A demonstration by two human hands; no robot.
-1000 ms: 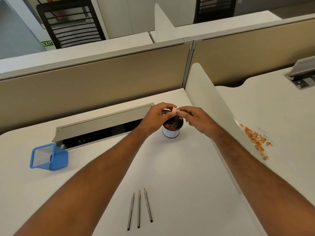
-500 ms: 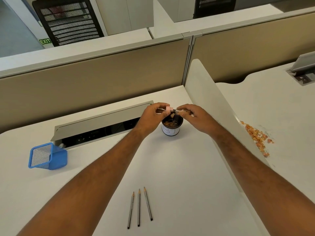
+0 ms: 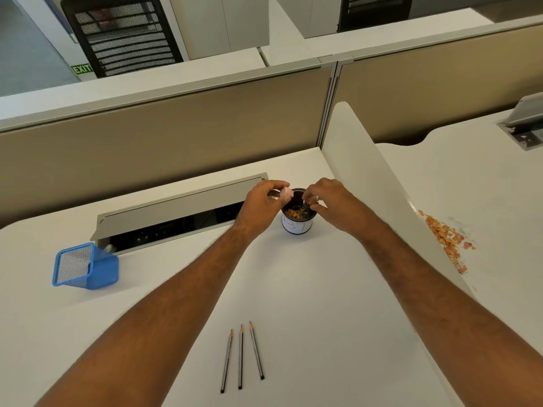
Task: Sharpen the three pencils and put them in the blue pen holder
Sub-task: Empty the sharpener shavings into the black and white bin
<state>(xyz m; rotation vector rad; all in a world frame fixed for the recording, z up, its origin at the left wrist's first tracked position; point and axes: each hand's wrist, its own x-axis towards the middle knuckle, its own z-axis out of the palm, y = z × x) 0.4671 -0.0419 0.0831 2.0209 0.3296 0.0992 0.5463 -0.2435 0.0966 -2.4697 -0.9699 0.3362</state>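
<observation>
A: Status, near to far?

B: Nearest: three pencils (image 3: 241,356) flat on the desk (image 3: 308,304), side by side, tips pointing far. All three tips look pointed, so sharpening is likely done. Nobody is touching them.

A: Holder?

B: Blue pen holder (image 3: 85,267) at mid left, well apart from the pencils, tipped toward the camera, nothing visible in it.

A: Hands?

B: Both are at the far centre over the small cup (image 3: 296,221) with shavings in it. Left hand (image 3: 260,205) pinches the pink sharpener (image 3: 285,193) at the cup's left rim. Right hand (image 3: 332,205) has its fingers curled round a clump of shavings (image 3: 313,200) above the right rim. My read: clearing waste out of the sharpener.

A: How to do that cleanly?

B: Keep both hands directly above the cup mouth and let the clump go low inside the rim. Tap the sharpener opening-down. Don't knock the cup; it's light and would tip easily. There's already a pile of shavings (image 3: 446,239) spilled on the next desk, right of the divider (image 3: 376,183).

A: Then?

B: Set the sharpener down, collect the pencils, stand the holder up if it really is tipped, and drop them in.
</observation>
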